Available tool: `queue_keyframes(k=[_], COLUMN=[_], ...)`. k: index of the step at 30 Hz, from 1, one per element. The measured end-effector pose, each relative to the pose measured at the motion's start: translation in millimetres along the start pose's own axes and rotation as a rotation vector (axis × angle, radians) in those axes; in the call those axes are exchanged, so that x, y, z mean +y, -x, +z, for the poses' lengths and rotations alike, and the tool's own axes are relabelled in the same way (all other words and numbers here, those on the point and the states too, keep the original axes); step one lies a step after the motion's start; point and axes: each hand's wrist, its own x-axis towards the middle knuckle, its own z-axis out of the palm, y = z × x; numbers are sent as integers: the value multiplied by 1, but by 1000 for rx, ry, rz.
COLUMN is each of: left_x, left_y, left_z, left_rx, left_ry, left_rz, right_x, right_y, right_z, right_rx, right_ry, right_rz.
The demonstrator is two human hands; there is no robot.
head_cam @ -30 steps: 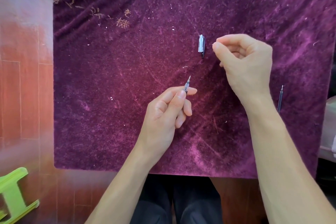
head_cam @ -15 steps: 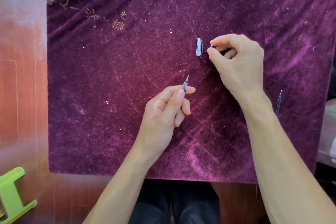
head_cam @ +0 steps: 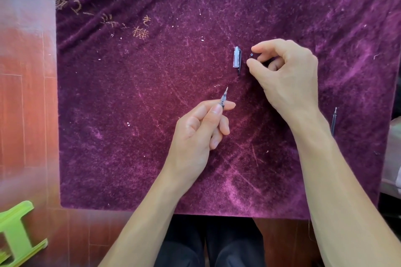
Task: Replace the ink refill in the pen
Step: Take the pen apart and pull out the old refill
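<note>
Mostly pen (head_cam: 223, 98) inside left hand (head_cam: 199, 134)

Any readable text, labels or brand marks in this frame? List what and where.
Gold embroidered characters on the purple cloth, far left corner: too distorted by folds to read.
Pen cap: no print visible.
Pen in the left hand: no readable marking.
Spare refill at the right edge: too small to tell.
</note>
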Motion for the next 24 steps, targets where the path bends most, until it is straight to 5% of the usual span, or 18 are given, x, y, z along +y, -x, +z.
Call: queue_keyframes(k=[15, 24], left_x=[-5, -9], left_y=[10, 28], left_z=[7, 9], left_rx=[-23, -44], left_ry=[-39, -79], left_rz=[4, -3], right_x=[-7, -2], right_y=[94, 107], right_z=[-14, -12], right_rx=[-244, -305], right_ry=[-622, -774], right_rz=[208, 262])
